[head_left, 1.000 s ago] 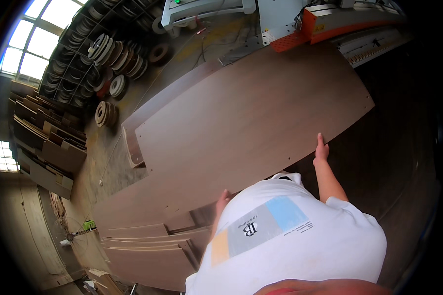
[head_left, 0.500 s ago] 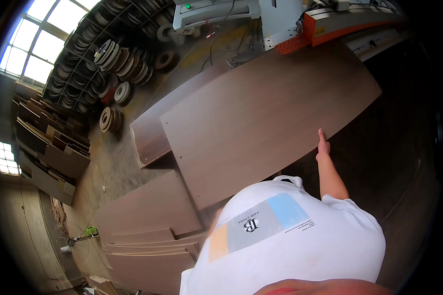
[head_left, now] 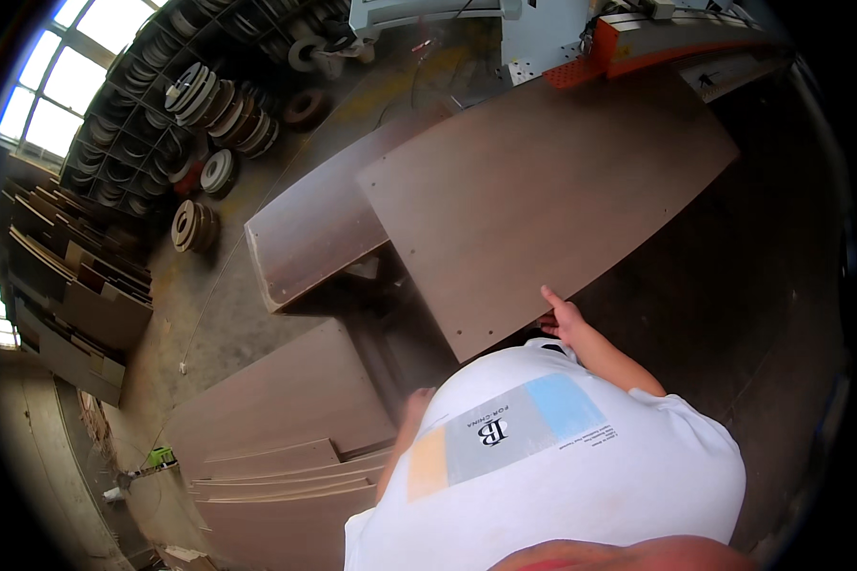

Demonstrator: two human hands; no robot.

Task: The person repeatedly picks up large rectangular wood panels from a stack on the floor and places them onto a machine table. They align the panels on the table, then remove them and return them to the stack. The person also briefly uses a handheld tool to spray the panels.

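A large brown wood panel (head_left: 543, 200) with small holes near its left end lies slantwise in front of me. Its far end reaches a grey machine with an orange guard (head_left: 628, 48). My right hand (head_left: 564, 319) grips the panel's near edge, thumb on top and fingers beneath. Beside my shirt, past the panel's near left corner, is my left hand (head_left: 417, 403); its fingers are mostly hidden and blurred. Close to it on the left lies a stack of brown panels (head_left: 286, 390).
A brown table-like surface (head_left: 328, 214) extends beyond the panel's left end. Rolls of edge banding (head_left: 195, 226) stand on the floor, with a rack of more rolls (head_left: 105, 143) behind. Boards (head_left: 67, 276) lean at far left. A thin cord (head_left: 209, 295) crosses the floor.
The panel has moved right and away, toward the machine, baring a gap at its left end. My right hand has shifted left along its near edge, closer to me. More of my left hand shows.
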